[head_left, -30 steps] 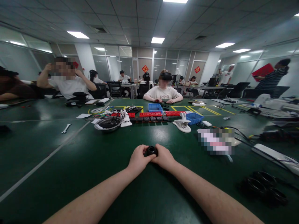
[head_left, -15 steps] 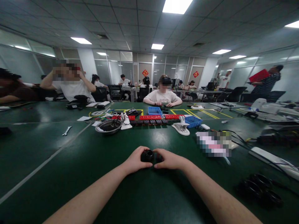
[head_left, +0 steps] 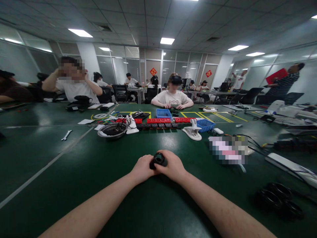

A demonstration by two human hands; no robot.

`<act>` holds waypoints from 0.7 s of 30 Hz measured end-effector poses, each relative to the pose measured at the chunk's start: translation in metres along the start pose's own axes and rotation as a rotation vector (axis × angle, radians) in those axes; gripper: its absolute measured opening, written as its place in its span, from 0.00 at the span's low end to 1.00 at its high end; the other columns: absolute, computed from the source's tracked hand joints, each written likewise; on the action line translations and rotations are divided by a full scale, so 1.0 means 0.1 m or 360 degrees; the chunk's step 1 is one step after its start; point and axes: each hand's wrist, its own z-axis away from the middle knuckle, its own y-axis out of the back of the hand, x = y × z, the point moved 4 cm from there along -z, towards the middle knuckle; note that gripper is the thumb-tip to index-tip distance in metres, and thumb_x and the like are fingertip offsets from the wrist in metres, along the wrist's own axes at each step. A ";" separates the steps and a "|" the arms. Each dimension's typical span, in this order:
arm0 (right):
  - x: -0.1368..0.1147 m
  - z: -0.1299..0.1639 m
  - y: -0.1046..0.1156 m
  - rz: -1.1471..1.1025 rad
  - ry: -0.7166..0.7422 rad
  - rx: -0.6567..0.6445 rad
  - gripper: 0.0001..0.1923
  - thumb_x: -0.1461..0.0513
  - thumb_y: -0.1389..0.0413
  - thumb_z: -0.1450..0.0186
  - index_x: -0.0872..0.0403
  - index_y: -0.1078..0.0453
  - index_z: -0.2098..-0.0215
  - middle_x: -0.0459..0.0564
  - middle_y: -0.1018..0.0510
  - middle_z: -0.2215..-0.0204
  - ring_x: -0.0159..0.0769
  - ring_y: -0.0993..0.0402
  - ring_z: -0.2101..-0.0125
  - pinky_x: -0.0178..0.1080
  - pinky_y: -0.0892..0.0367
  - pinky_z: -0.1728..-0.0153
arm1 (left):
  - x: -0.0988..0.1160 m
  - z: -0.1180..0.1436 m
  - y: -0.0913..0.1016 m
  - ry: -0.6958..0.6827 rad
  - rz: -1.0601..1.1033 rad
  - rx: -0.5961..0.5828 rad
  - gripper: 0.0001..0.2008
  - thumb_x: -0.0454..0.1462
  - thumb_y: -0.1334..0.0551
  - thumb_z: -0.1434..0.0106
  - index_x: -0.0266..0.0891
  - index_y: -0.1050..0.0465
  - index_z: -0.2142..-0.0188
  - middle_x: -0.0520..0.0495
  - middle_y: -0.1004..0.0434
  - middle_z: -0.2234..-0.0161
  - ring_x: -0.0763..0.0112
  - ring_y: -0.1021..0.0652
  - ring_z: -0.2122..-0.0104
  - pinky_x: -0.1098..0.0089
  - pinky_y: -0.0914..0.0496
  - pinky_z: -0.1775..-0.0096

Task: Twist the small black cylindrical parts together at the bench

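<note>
I see my two hands meet in front of me, low over the green worktop [head_left: 74,185]. My left hand [head_left: 141,169] and my right hand [head_left: 173,167] both hold one small black round part [head_left: 158,160]. The fingers of both hands are curled shut around it, left fingers on its left side and right fingers on its right side. The part sits up between the fingertips, with its open round end tipped up toward me. It looks like a little ring or cap, but I cannot tell what goes inside it.

I think the work on this part is in the middle. The part is picked up and held tight, but I see nothing set down as done near the fingers.

Off to the right of the fingers, close to me, lie some black rings [head_left: 279,198]. Past the fingers, a bit to the right, is a white clip stand [head_left: 192,132]. Past the fingers to the left sits a round metal bowl [head_left: 112,130]. Behind these is a row of red blocks [head_left: 158,120], with a blue tray [head_left: 206,125] to the right. Far past the fingers, a person in a light shirt [head_left: 172,98] sits at the worktop.
</note>
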 end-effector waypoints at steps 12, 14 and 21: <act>0.67 -0.05 -0.05 -0.0282 -0.0487 0.0169 0.16 0.57 0.45 0.48 0.56 0.38 0.63 0.48 0.30 0.69 0.34 0.34 0.70 0.35 0.39 0.69 | 0.02 0.05 0.18 0.0096 -0.0176 -0.0054 0.16 0.47 0.40 0.52 0.40 0.30 0.67 0.47 0.33 0.68 0.63 0.31 0.64 0.68 0.37 0.62; 0.67 -0.04 -0.08 -0.0339 -0.0434 0.0059 0.18 0.61 0.43 0.51 0.55 0.38 0.62 0.47 0.30 0.68 0.33 0.34 0.69 0.35 0.39 0.68 | -0.05 0.05 0.26 0.0200 -0.0245 -0.0060 0.18 0.46 0.39 0.53 0.41 0.31 0.64 0.48 0.32 0.66 0.63 0.31 0.63 0.69 0.36 0.63; 0.54 -0.02 -0.06 0.0000 -0.0196 -0.0215 0.25 0.58 0.41 0.50 0.52 0.37 0.55 0.49 0.30 0.64 0.38 0.35 0.62 0.38 0.41 0.59 | -0.35 0.27 0.65 0.0472 -0.0570 -0.0296 0.21 0.48 0.38 0.55 0.43 0.33 0.62 0.48 0.29 0.63 0.63 0.29 0.63 0.70 0.35 0.66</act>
